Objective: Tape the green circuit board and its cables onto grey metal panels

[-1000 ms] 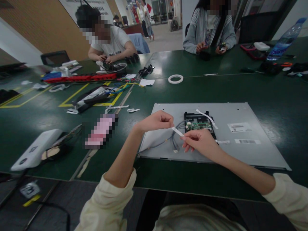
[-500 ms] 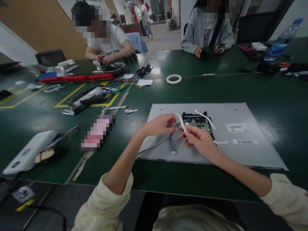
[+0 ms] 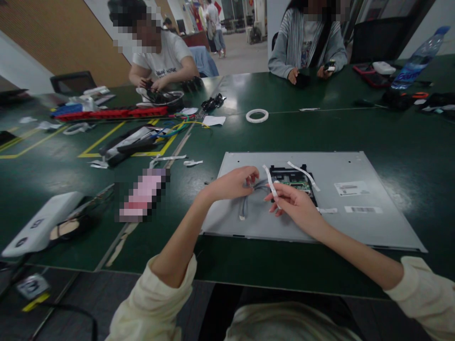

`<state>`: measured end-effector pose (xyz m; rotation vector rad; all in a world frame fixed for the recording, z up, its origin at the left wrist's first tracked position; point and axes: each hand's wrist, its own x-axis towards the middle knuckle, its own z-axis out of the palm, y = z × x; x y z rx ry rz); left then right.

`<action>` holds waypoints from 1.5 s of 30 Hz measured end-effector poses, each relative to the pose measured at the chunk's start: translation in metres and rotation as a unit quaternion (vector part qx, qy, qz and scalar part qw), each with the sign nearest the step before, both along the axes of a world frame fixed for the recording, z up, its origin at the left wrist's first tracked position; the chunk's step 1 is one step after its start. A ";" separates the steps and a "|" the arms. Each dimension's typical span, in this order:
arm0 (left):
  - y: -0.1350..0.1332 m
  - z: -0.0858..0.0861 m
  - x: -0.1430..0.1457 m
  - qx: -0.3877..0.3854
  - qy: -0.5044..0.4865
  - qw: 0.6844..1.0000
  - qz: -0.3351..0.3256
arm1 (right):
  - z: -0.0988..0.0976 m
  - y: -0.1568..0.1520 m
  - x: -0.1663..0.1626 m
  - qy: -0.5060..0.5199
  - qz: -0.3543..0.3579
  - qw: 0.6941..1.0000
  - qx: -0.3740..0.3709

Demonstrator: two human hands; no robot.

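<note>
A grey metal panel (image 3: 355,222) lies flat on the green table (image 3: 355,132) in front of me, with a small green circuit board (image 3: 293,178) set in a black cut-out. My left hand (image 3: 232,183) is closed on a bundle of grey cables (image 3: 249,199) that runs from the board. My right hand (image 3: 293,204) pinches a short strip of white tape (image 3: 269,180), held upright just right of the cables. Another white tape strip (image 3: 304,174) sticks to the board's cut-out.
A roll of white tape (image 3: 257,115) lies further back. To the left are loose tape scraps (image 3: 194,163), coloured wires (image 3: 181,128), a red strip (image 3: 113,113) and a white device (image 3: 39,227). Two other people sit across the table. A water bottle (image 3: 415,61) stands far right.
My left hand let go of the tape end and took hold of the grey cables, drawing them leftward. My right hand kept the strip, now standing upright.
</note>
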<state>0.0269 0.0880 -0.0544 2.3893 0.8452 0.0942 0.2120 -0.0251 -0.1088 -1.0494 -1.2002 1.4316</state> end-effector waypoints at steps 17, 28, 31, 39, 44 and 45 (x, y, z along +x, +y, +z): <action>-0.007 -0.009 0.018 -0.256 -0.237 0.923 0.161 | 0.008 0.001 0.000 -0.039 0.054 0.998 -0.010; 0.000 0.000 0.007 -0.176 -0.292 0.905 0.254 | 0.006 -0.002 0.003 -0.054 0.047 0.997 0.005; 0.000 0.001 0.004 -0.190 -0.263 0.917 0.231 | 0.006 -0.005 0.001 -0.106 0.061 0.991 0.045; -0.006 -0.004 0.009 -0.236 -0.218 0.926 0.197 | 0.006 -0.007 0.000 -0.166 0.065 0.979 0.094; -0.004 -0.002 0.008 -0.276 -0.251 0.907 0.194 | 0.008 -0.009 -0.001 -0.189 0.069 0.972 0.122; -0.004 -0.003 0.008 -0.276 -0.250 0.907 0.197 | 0.008 -0.009 -0.001 -0.201 0.066 0.968 0.134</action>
